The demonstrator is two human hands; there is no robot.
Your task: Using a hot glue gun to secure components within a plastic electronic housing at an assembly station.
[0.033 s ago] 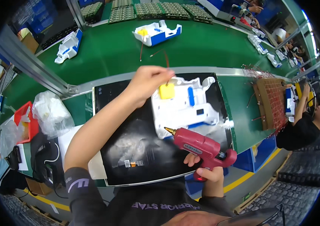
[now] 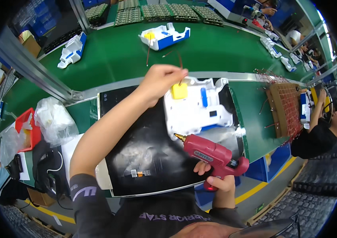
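My left hand [image 2: 164, 81] is closed at the far left corner of a white plastic shell [image 2: 192, 113] with blue parts. A thin red wire [image 2: 181, 63] runs past its fingertips. The wire leads from a yellow block [image 2: 179, 91] inside the shell, whose open side faces up. In my right hand [image 2: 220, 180] is a dark red hot glue gun [image 2: 210, 150], gripped by the handle. Its brass nozzle points left, close to the shell's near edge. Underneath lies a shiny black mat [image 2: 136, 146].
Across the green bench [image 2: 113, 51] sit another white and blue shell [image 2: 164, 36] and one farther left [image 2: 72, 50]. A cardboard box with red wires [image 2: 277, 111] stands right. Left are a plastic bag [image 2: 55, 121] and red bin [image 2: 31, 135]. A co-worker [image 2: 317, 131] sits far right.
The shell has shifted away from me and slightly right, together with my left hand. Its near edge is now farther up the mat. The glue gun has hardly moved.
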